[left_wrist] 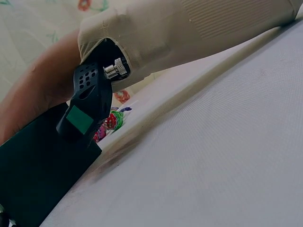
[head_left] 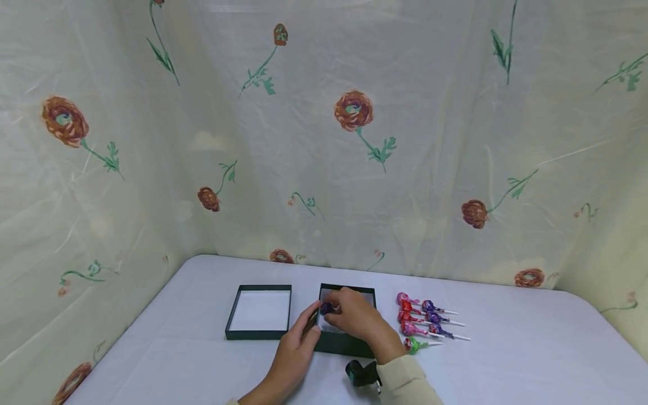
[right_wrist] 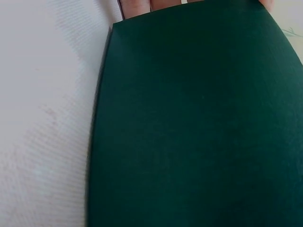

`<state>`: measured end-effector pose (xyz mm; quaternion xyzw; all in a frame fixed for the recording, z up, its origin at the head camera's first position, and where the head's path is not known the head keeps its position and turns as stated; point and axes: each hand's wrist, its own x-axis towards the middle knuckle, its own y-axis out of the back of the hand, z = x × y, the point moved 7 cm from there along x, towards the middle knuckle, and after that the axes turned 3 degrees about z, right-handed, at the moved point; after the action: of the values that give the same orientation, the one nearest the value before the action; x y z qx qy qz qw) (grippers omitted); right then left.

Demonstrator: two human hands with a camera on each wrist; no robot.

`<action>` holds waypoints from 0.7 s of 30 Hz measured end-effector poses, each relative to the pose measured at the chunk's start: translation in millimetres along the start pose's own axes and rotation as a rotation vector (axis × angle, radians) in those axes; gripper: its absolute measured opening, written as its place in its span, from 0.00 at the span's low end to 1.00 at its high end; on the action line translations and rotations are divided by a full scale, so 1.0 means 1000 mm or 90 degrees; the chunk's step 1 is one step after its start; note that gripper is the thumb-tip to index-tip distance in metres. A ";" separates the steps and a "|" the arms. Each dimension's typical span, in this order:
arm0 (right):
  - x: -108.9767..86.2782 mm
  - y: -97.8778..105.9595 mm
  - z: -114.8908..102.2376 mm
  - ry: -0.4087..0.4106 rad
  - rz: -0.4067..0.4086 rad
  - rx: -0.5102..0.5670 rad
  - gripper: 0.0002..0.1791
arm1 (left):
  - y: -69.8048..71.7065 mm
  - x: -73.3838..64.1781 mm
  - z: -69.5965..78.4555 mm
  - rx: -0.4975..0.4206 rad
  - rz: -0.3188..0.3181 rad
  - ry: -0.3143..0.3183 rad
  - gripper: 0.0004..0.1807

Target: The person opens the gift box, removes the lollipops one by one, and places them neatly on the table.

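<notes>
A dark green box [head_left: 344,344] stands on the table with its open side up. At its left wall is my left hand [head_left: 298,344], which grips the side with the fingers along the wall and the thumb near the front corner. My right hand [head_left: 354,316] reaches over the box and pinches a dark purple lollipop [head_left: 326,308] near the left wall. The stick of that lollipop is hidden by the fingers. In the right wrist view the green box [right_wrist: 194,113] fills most of the picture, with left-hand fingers [right_wrist: 136,8] at its top edge.
Left of the box lies a shallow green-rimmed tray or lid [head_left: 258,335] with a white inside. Several wrapped lollipops, red, pink and purple, lie to the right, with a green lollipop [head_left: 412,345] nearest. A black wrist camera mount [head_left: 360,373] sits below the right wrist.
</notes>
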<state>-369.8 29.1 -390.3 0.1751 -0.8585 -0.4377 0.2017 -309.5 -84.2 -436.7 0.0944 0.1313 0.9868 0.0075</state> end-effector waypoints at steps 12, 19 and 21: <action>-0.001 -0.002 0.005 -0.021 -0.005 0.015 0.10 | -0.002 0.000 -0.002 -0.017 -0.011 0.019 0.26; 0.000 0.000 0.005 -0.021 0.004 0.024 0.08 | -0.001 0.001 -0.002 -0.008 -0.008 0.013 0.26; 0.000 0.000 0.005 -0.018 0.009 0.024 0.07 | 0.000 0.001 -0.003 -0.004 -0.006 0.010 0.26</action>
<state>-372.1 32.3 -392.6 0.1666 -0.8705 -0.4224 0.1897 -310.9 -84.4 -439.1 0.0856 0.1288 0.9879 0.0115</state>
